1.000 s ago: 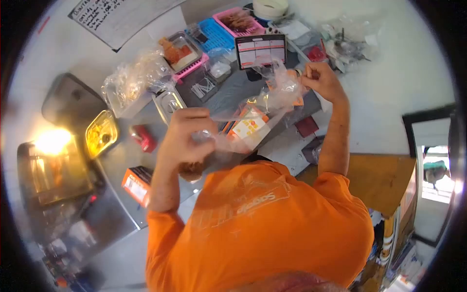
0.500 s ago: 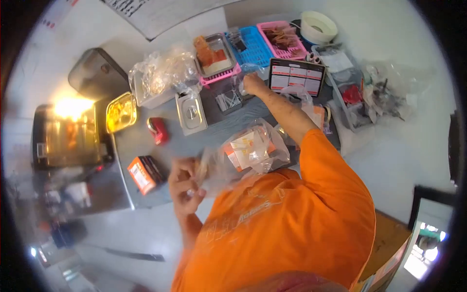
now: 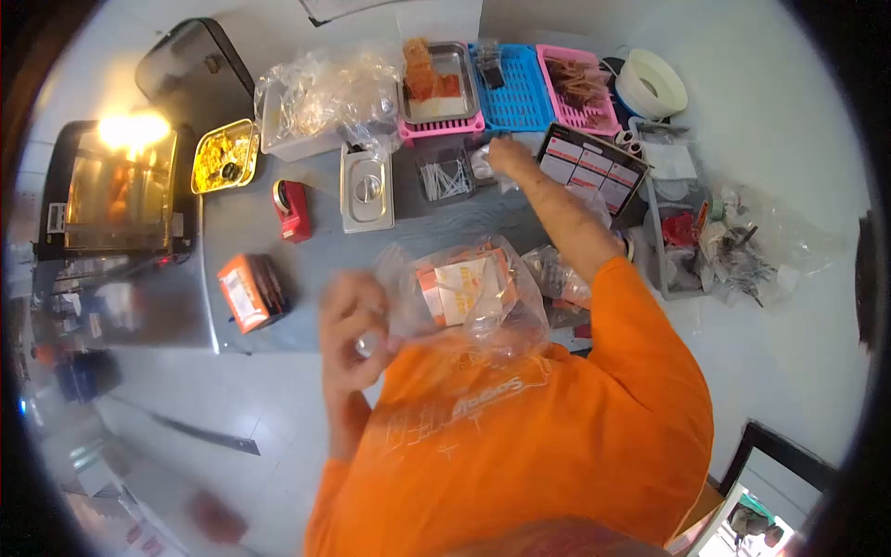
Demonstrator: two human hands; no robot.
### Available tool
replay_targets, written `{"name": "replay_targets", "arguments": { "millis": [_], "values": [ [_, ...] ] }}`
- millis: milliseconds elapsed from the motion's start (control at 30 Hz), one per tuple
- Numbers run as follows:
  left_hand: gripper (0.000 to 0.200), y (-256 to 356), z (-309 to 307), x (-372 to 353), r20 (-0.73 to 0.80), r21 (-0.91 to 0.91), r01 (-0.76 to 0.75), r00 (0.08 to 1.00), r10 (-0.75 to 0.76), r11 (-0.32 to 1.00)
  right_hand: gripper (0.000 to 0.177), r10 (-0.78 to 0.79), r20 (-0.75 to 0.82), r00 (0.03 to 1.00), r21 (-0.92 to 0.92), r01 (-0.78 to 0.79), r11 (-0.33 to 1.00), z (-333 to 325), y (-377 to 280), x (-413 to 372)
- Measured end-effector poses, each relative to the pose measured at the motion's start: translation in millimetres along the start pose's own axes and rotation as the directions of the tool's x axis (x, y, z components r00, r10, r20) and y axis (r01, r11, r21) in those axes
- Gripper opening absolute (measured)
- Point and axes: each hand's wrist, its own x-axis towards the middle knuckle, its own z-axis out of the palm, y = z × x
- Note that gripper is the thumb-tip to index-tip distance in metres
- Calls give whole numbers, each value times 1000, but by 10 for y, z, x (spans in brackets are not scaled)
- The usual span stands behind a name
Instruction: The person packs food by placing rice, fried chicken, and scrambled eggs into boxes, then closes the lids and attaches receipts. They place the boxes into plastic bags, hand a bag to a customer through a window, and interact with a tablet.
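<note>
My left hand [image 3: 351, 325] is raised in front of the table edge, smeared by motion, its fingers curled round a small clear, shiny thing [image 3: 368, 344] whose kind I cannot make out. Just right of it lies a clear plastic bag [image 3: 529, 311] with an orange and white box [image 3: 462, 290] inside. My right hand [image 3: 507, 154] reaches across the table with fingers bunched at some small clear plastic items [image 3: 482, 164]. What its fingertips grip is hidden. Beside that hand sits a clear box of white sticks [image 3: 445, 178], and a tablet [image 3: 592, 167] leans to its right.
A red tape dispenser [image 3: 292, 212], a lidded steel container [image 3: 368, 190] and an orange-black packet [image 3: 251, 292] occupy the left side. Behind are a tub of plastic bags [image 3: 320, 97], a blue basket [image 3: 510, 93] and pink basket [image 3: 577, 88]. A lit warmer cabinet [image 3: 119, 190] stands far left.
The view has shifted, so the tabletop things sit differently in it. My left hand has moved up slightly. My right hand stays by the small clear items.
</note>
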Motion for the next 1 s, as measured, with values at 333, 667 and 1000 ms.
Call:
{"name": "replay_targets", "arguments": {
  "millis": [333, 667, 1000],
  "values": [
    [18, -125, -78, 11, 49, -39, 39, 998, -37, 998, 34, 92, -109, 990, 329, -51, 943, -253, 237, 127],
    [16, -145, -44, 102, 105, -74, 25, 994, -17, 997, 13, 195, -731, 654, 617, 512, 597, -603, 400, -56],
    [14, -158, 16, -4, 105, -81, 51, 994, -42, 995, 19, 83, -131, 988, 149, -63, 987, -278, -210, -315]
  ]
}}
